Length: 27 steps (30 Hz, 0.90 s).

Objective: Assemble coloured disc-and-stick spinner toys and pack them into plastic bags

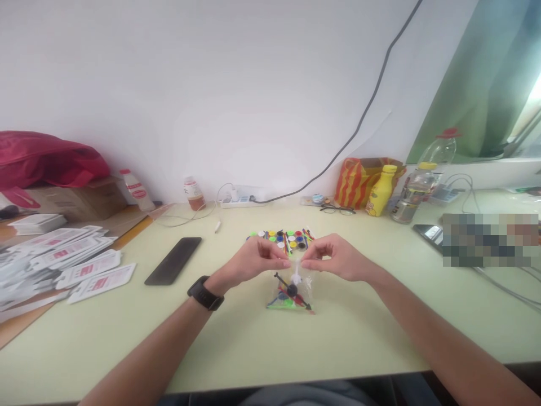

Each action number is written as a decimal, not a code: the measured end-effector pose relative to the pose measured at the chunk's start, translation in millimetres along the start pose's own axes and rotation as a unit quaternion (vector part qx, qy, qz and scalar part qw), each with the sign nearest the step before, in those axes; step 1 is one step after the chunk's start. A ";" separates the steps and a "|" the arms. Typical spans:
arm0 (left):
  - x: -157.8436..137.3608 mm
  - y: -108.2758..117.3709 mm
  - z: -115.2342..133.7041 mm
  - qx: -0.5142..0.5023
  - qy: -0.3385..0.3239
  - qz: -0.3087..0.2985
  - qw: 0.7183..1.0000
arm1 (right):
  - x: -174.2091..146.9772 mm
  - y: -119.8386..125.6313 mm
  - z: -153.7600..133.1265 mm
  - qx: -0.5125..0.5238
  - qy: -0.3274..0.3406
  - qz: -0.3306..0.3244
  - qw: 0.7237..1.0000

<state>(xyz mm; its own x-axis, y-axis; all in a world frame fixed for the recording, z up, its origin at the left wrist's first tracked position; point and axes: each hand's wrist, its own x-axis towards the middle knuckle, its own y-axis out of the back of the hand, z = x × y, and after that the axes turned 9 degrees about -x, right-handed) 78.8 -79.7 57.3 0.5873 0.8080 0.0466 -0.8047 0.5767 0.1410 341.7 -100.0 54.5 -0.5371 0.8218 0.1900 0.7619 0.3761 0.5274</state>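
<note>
A small clear plastic bag (307, 288) hangs between my hands, its lower end at the table. Inside it lie several colourful plastic pieces, among them a black stick with a round disc (292, 290), a white piece (296, 277) near the top, and red, blue and green ones below. My left hand (264, 256), with a dark watch (205, 292) on its wrist, pinches the bag's upper left edge. At the upper right edge, the fingers of my right hand (332, 258) are pinched too. Just behind my hands, several coloured discs and sticks (280, 234) lie in a group, partly hidden.
A dark phone (173, 261) lies left of my hands. White badge cards (91, 259) are piled at far left. Along the wall stand a power strip (236, 201), glasses (338, 210), a striped bag (353, 183), a yellow bottle (381, 192) and a clear bottle (412, 194).
</note>
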 end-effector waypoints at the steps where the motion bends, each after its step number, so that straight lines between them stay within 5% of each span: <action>1: -0.4 1.5 1.8 0.002 0.003 -0.002 1.000 | -0.4 1.7 -0.9 0.000 -0.006 -0.007 1.000; 9: -5.1 1.9 14.3 0.070 -0.023 -0.073 0.995 | -10.2 17.9 -10.9 -0.011 -0.016 -0.088 0.996; 16: -8.6 1.5 17.2 0.119 -0.029 -0.119 0.985 | -29.3 39.9 -25.9 -0.120 -0.021 -0.133 0.984; 22: -1.7 9.8 -5.2 0.136 -0.040 -0.093 0.986 | -60.7 88.4 2.2 -0.304 -0.083 -0.041 0.948; 27: 1.2 2.8 -21.9 0.144 0.003 -0.116 0.983 | -82.7 145.7 56.0 -0.446 -0.163 0.032 0.880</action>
<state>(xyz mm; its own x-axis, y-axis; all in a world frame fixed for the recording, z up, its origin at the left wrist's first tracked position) 75.5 -74.4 36.1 0.7511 0.6598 -0.0247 -0.5908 0.6883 0.4209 517.4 -89.2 69.3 -0.2599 0.9629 0.0726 0.1222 -0.0417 0.9916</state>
